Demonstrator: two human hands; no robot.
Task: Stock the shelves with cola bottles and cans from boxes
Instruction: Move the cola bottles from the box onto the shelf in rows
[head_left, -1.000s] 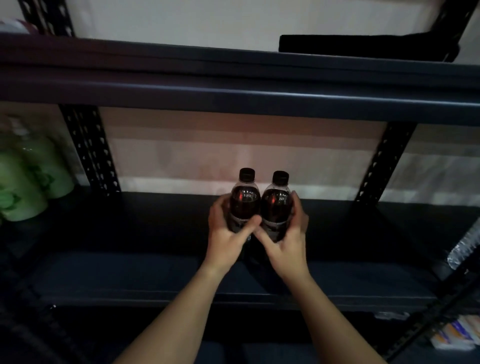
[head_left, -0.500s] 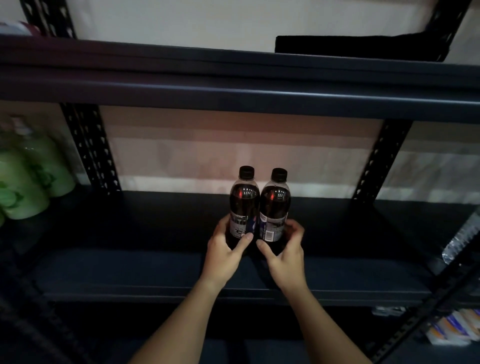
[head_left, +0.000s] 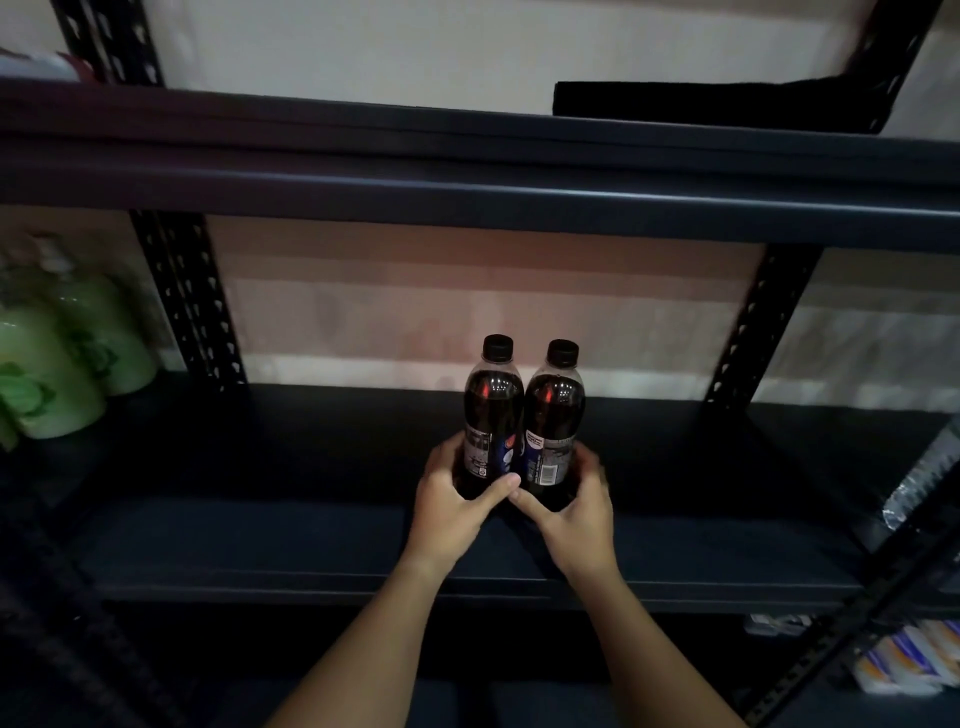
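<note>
Two dark cola bottles with black caps stand upright side by side on the dark shelf board (head_left: 260, 530), touching each other. My left hand (head_left: 457, 509) curls round the base of the left bottle (head_left: 493, 410), thumb across its front. My right hand (head_left: 576, 512) wraps the base of the right bottle (head_left: 555, 415) in the same way. The thumbs nearly meet in front of the bottles. The lowest parts of both bottles are hidden by my fingers.
Pale green bottles (head_left: 57, 374) stand at the shelf's far left beyond a perforated black upright (head_left: 187, 301). Another upright (head_left: 748, 332) rises at the right. The upper shelf beam (head_left: 467, 197) runs overhead. Clear plastic bottles (head_left: 919, 483) show at the right edge; coloured packs (head_left: 914, 660) lie below.
Both hands have slid down from the bottles' middles to their bases, uncovering the labels. The bottles stand a little farther back on the shelf.
</note>
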